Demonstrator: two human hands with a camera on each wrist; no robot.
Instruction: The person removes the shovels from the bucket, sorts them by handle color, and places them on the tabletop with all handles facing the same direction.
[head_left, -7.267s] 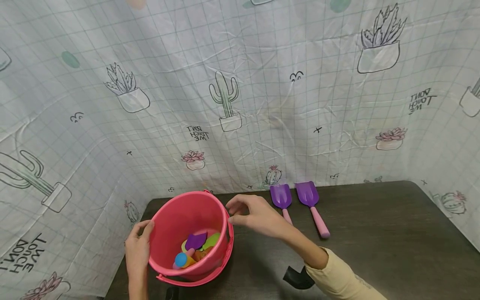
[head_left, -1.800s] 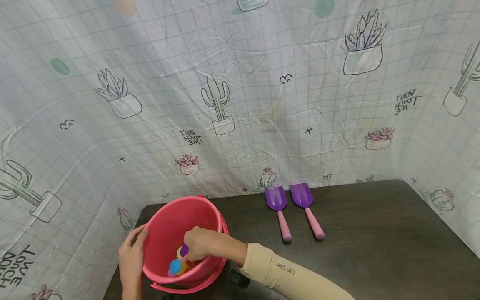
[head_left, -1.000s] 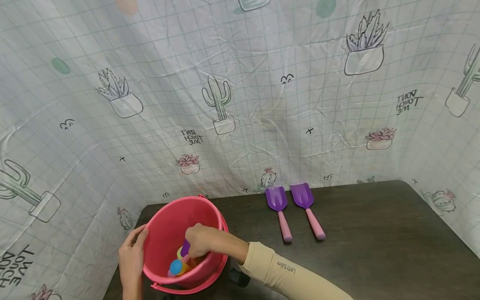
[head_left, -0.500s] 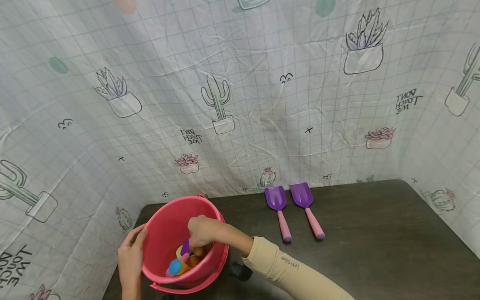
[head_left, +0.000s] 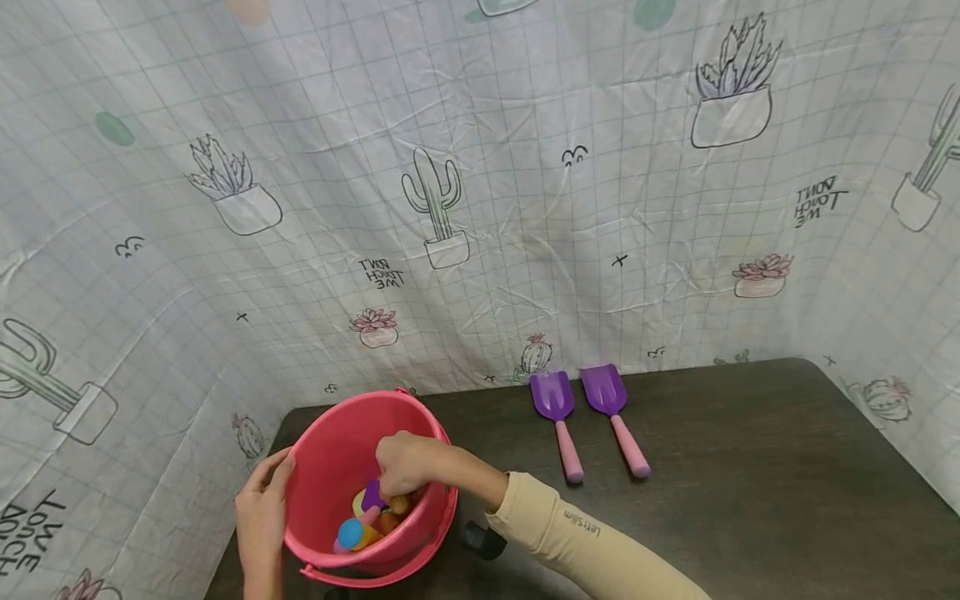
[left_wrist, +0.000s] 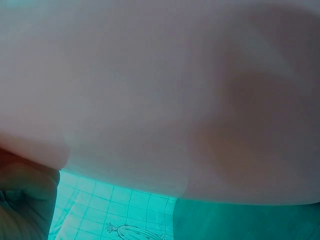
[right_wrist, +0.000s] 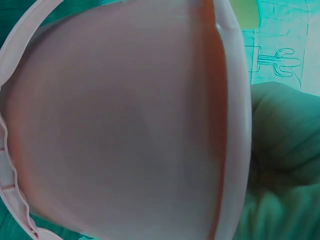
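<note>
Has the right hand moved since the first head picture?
Yes. Judged against the left purple shovel, the right hand has moved left, away from it, and down into the pink bucket.

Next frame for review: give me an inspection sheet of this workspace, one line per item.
Surface: dark table, partly hidden by the bucket and right arm.
Job's things: pink bucket, holding a blue-and-yellow toy, a purple piece and others; two purple scoops with pink handles lie to its right.
Clutter: a black object by the right sleeve; cannot identify it.
Left grip: left hand holds the bucket's rim.
Right grip: right hand reaches inside the bucket; fingertips hidden, any hold unclear.
Cables: nothing seen.
Surroundings: patterned sheet behind and at both sides.
</note>
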